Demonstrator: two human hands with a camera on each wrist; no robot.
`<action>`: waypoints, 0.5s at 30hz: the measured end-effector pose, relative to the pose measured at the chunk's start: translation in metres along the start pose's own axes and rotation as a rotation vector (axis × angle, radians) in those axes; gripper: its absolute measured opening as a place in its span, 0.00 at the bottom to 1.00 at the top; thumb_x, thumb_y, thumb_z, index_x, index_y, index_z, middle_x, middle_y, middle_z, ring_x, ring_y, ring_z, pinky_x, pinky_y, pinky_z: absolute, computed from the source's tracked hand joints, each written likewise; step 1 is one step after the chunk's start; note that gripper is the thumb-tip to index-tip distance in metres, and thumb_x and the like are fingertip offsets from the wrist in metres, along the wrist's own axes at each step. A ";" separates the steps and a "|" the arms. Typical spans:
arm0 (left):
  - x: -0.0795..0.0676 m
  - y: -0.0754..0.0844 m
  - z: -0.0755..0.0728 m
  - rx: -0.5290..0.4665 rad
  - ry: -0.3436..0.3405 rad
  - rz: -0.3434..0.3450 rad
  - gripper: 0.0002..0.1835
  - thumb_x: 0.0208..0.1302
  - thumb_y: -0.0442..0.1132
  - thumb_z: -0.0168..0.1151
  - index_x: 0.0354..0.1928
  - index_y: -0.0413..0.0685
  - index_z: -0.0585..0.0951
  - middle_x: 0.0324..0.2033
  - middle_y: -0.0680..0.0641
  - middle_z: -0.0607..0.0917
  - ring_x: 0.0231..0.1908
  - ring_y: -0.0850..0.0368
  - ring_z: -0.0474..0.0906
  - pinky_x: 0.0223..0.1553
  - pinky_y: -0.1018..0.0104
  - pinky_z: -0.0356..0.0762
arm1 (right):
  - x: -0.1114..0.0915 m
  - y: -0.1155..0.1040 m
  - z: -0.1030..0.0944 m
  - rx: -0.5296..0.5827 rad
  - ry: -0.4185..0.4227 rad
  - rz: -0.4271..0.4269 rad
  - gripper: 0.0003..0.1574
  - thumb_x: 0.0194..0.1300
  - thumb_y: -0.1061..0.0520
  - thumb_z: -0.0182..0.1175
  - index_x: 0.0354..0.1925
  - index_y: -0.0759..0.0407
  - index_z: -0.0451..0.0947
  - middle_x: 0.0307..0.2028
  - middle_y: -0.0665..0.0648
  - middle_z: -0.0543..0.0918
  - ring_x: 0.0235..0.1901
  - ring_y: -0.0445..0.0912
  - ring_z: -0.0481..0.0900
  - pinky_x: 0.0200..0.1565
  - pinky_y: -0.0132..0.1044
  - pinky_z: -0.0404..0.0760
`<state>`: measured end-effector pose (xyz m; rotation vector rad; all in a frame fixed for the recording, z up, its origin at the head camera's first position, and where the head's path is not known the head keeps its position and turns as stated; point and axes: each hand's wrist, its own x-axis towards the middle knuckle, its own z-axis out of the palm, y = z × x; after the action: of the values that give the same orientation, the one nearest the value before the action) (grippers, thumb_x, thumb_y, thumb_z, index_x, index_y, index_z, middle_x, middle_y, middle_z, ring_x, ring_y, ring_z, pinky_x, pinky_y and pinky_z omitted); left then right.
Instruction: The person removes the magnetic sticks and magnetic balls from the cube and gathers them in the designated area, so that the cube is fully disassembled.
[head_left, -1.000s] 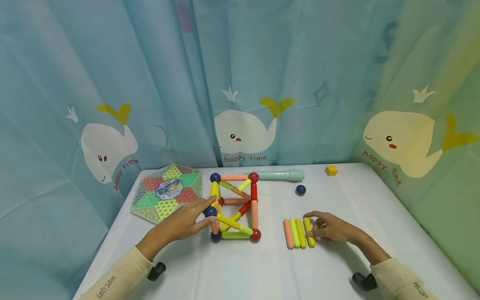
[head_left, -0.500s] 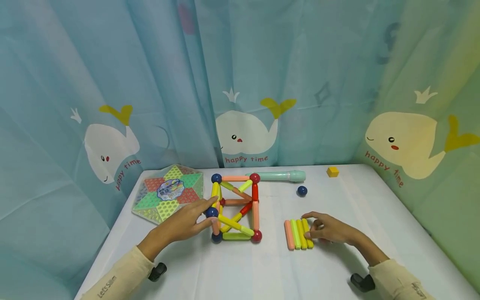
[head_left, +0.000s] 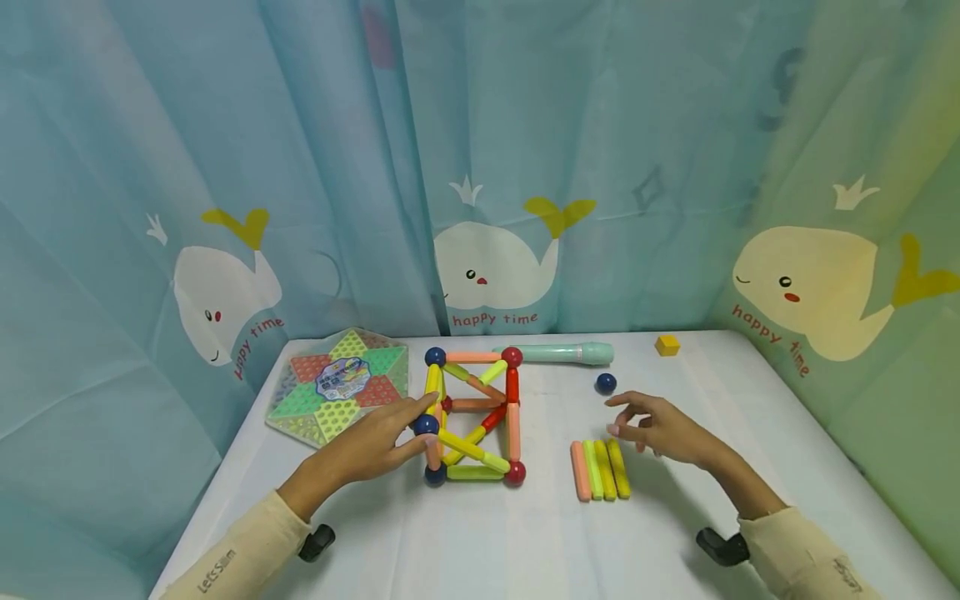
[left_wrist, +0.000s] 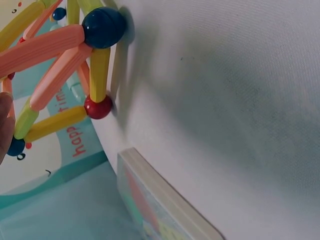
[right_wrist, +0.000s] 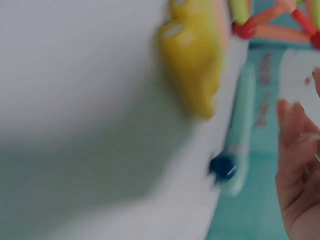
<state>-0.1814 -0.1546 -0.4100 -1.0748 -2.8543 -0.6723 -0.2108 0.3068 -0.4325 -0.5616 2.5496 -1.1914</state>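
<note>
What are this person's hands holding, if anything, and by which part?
The left hand holds the rod-and-ball frame at its near left corner, around a blue ball; the right hand holds nothing.

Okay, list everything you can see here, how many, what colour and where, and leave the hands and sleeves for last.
Ball-and-stick frame: 1, multicoloured, mid-table
Loose sticks: 4, one salmon, one lime, two yellow, right of the frame
Loose ball: 1, dark blue, beyond the sticks
Tube: 1, mint green, partly behind the frame
Cube: 1, yellow, far right
Star-patterned board: 1, multicoloured, left of the frame
Table: 1, white, underneath
Whale-print curtain: blue-green, around the table
Wrist devices: 2, black, by the cuffs
Sleeves: 2, cream, near edge
Left hand: 1, gripping the frame
Right hand: 1, near the sticks
</note>
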 end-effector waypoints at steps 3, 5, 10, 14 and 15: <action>0.000 -0.001 0.000 0.000 0.005 0.002 0.34 0.75 0.55 0.55 0.76 0.46 0.64 0.65 0.41 0.78 0.64 0.46 0.76 0.62 0.49 0.76 | 0.017 -0.026 0.006 0.034 0.061 -0.005 0.26 0.70 0.49 0.64 0.60 0.60 0.73 0.41 0.60 0.80 0.27 0.49 0.80 0.21 0.36 0.77; 0.000 -0.002 0.000 -0.002 0.008 0.001 0.34 0.75 0.55 0.55 0.76 0.47 0.64 0.65 0.42 0.78 0.64 0.47 0.76 0.62 0.49 0.76 | 0.029 -0.043 0.014 0.077 0.084 -0.002 0.24 0.70 0.49 0.64 0.58 0.60 0.75 0.41 0.62 0.80 0.27 0.52 0.80 0.21 0.36 0.77; 0.001 -0.002 0.000 -0.012 0.002 -0.001 0.35 0.74 0.55 0.55 0.76 0.47 0.64 0.65 0.42 0.78 0.64 0.46 0.76 0.62 0.49 0.76 | 0.059 -0.077 0.039 0.150 0.093 0.011 0.22 0.70 0.48 0.64 0.55 0.60 0.78 0.39 0.62 0.82 0.27 0.57 0.79 0.22 0.35 0.76; 0.001 -0.001 0.001 -0.014 -0.010 -0.018 0.35 0.74 0.55 0.56 0.76 0.47 0.64 0.66 0.41 0.76 0.65 0.45 0.75 0.63 0.47 0.75 | 0.078 -0.095 0.063 0.187 0.069 0.036 0.21 0.69 0.47 0.64 0.53 0.57 0.79 0.38 0.61 0.83 0.25 0.56 0.81 0.21 0.34 0.76; 0.002 -0.001 0.001 -0.016 -0.012 -0.020 0.35 0.74 0.56 0.56 0.76 0.47 0.64 0.66 0.41 0.76 0.65 0.45 0.75 0.63 0.46 0.74 | 0.081 -0.099 0.068 0.204 0.063 0.049 0.21 0.69 0.46 0.64 0.54 0.57 0.79 0.38 0.62 0.84 0.25 0.57 0.81 0.21 0.34 0.76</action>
<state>-0.1831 -0.1539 -0.4111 -1.0571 -2.8784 -0.6928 -0.2330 0.1664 -0.4044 -0.4176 2.4379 -1.4503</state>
